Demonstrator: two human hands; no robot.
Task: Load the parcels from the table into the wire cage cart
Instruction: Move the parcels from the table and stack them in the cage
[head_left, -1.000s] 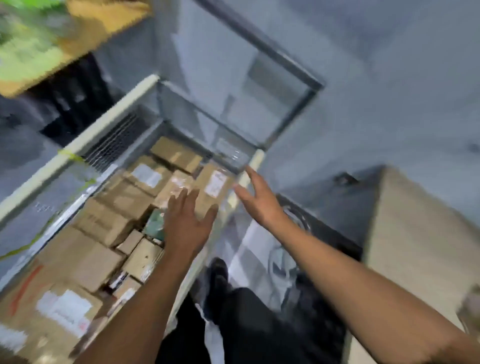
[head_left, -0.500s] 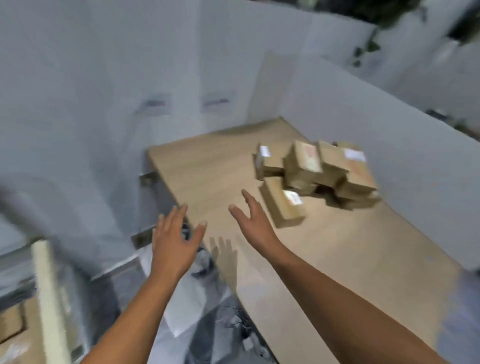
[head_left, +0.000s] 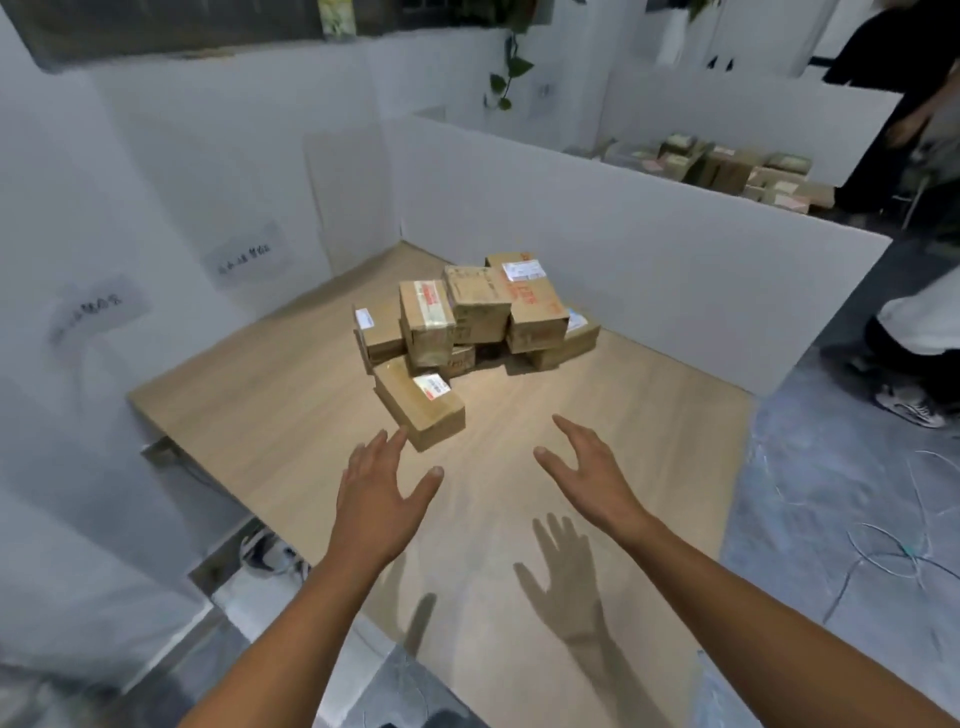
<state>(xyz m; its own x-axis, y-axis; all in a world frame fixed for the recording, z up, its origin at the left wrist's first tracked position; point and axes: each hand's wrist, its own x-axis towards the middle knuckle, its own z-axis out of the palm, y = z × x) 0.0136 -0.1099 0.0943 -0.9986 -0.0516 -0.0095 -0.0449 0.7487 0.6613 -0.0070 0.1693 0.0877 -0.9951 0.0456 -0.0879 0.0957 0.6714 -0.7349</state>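
Observation:
A heap of several brown cardboard parcels (head_left: 475, 312) lies on the wooden table (head_left: 649, 405), toward its far side. The nearest parcel (head_left: 418, 402) lies apart from the heap at the front, with a white label on top. My left hand (head_left: 382, 493) hovers above the table just short of that parcel, fingers spread and holding nothing. My right hand (head_left: 589, 470) is stretched out to the right of it, also spread and empty. The wire cage cart is out of view.
White partition walls (head_left: 623, 244) enclose the table at the back and left. More parcels (head_left: 737, 171) lie on a surface beyond the partition. Two people stand at the right, one in black (head_left: 893, 104). Loose cables (head_left: 893, 551) lie on the grey floor.
The view has swung from the filled cart round to the table. Both empty hands have moved forward over the tabletop toward the parcel heap.

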